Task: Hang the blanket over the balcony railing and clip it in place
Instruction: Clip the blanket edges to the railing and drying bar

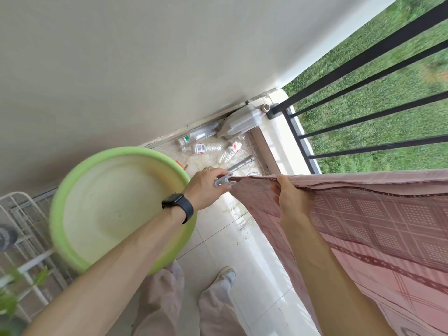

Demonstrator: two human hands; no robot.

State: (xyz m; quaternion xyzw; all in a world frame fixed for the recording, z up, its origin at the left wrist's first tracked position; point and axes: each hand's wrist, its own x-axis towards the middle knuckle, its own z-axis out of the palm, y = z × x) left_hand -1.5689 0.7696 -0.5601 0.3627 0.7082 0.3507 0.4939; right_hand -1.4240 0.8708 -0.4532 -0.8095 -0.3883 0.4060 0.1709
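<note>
Caught the blanket (375,226) filling the right and lower right of the frame: pink check, dark maroon bands, top hem nearly level from centre to the right edge, cloth falling toward the bottom. Left of it, spotted the green basin (126,154), only its pale inside on show. Upper right, black railing (363,58). Saw a clear jug (240,122) and bottles (206,148) lying by the far wall. Found the right hand (291,197) pinching the hem, the left hand (206,187) gripping a grey clip (224,181) against the blanket's corner.
</note>
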